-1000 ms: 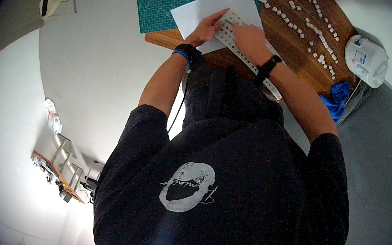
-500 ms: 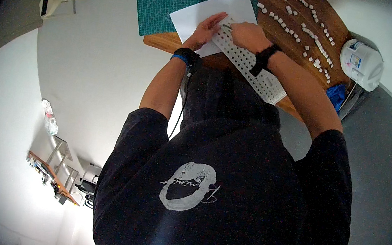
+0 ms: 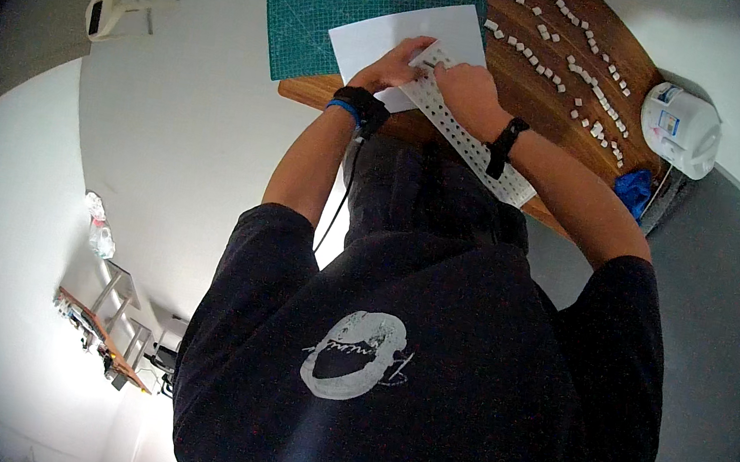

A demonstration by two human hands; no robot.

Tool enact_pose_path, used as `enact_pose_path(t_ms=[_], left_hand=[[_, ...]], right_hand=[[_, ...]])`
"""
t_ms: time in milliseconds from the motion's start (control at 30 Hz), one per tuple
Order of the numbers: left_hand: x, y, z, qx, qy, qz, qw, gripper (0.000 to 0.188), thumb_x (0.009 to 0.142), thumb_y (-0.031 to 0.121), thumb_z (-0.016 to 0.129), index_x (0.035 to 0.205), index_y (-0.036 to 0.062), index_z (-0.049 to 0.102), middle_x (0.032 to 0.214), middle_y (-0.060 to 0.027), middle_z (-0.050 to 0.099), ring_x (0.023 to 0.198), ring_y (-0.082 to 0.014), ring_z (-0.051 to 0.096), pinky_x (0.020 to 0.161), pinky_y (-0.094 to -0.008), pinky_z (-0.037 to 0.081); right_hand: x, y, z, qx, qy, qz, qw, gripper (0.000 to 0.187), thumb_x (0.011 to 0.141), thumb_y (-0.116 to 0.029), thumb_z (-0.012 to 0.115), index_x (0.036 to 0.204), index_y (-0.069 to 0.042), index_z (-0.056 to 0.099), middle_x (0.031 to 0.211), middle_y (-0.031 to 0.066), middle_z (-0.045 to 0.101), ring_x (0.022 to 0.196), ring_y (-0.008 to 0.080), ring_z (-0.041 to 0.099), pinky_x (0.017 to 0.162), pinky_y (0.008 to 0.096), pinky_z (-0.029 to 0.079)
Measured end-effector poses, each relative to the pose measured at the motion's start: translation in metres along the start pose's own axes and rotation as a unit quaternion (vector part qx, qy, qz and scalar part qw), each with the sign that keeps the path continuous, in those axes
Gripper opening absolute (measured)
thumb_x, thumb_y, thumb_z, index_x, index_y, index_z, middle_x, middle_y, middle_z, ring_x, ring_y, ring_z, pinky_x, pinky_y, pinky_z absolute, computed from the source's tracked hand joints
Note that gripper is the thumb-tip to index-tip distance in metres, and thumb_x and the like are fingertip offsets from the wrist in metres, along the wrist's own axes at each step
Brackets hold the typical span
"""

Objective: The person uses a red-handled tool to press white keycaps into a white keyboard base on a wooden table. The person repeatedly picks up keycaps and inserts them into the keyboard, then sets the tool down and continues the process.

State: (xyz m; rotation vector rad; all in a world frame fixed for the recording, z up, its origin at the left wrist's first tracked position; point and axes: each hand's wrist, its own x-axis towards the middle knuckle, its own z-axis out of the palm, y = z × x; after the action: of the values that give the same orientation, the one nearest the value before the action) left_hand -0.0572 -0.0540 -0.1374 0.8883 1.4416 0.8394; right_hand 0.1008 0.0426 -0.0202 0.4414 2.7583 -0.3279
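Note:
A long white keyboard (image 3: 472,147) without keycaps, dotted with rows of dark spots, slants across the table's near edge. Its far end lies over a white sheet of paper (image 3: 408,30). My left hand (image 3: 393,64) grips the keyboard's far left end. My right hand (image 3: 469,96) is closed just above the same end, its fingertips pinching a thin dark tool (image 3: 429,64), too small to identify. Part of the keyboard's right side is hidden under my right hand and wrist. Beneath the paper is a green cutting mat (image 3: 304,28).
Small white keycaps (image 3: 545,62) lie in loose rows on the brown wooden table (image 3: 539,108) to the right. A large white jug (image 3: 680,130) stands by the table's right edge, with a blue cloth or bag (image 3: 633,187) below it. A pale chair (image 3: 103,12) is far left.
The far end of the keyboard now shows more above my fingers. My left hand has closed in on that end, and my right hand has shifted slightly nearer. The whole view has moved a little.

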Motion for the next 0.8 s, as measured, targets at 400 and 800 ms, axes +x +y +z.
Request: enact_pose_path(t_ms=[400, 800], left_hand=[[0.004, -0.013, 0.013, -0.042, 0.027, 0.062, 0.997, 0.069, 0.083, 0.003, 0.071, 0.146, 0.0070, 0.043, 0.146, -0.0104, 0.047, 0.137, -0.0241, 0.042, 0.110, -0.0362, 0.040], [0.004, -0.018, 0.016, -0.035, 0.033, 0.070, 0.996, 0.067, 0.085, 0.004, 0.071, 0.146, 0.0053, 0.042, 0.146, -0.0114, 0.048, 0.135, -0.0245, 0.044, 0.113, -0.0369, 0.037]], right_hand=[[0.010, 0.010, 0.030, 0.149, -0.127, 0.083, 0.977, 0.021, 0.087, -0.015, 0.059, 0.102, -0.001, 0.061, 0.091, 0.0186, 0.071, 0.084, 0.0367, 0.070, 0.071, 0.0477, 0.056], [-0.011, 0.003, 0.034, 0.082, -0.003, 0.055, 0.995, 0.021, 0.092, -0.016, 0.052, 0.087, -0.007, 0.071, 0.081, 0.0156, 0.071, 0.081, 0.0344, 0.071, 0.069, 0.0496, 0.057]])
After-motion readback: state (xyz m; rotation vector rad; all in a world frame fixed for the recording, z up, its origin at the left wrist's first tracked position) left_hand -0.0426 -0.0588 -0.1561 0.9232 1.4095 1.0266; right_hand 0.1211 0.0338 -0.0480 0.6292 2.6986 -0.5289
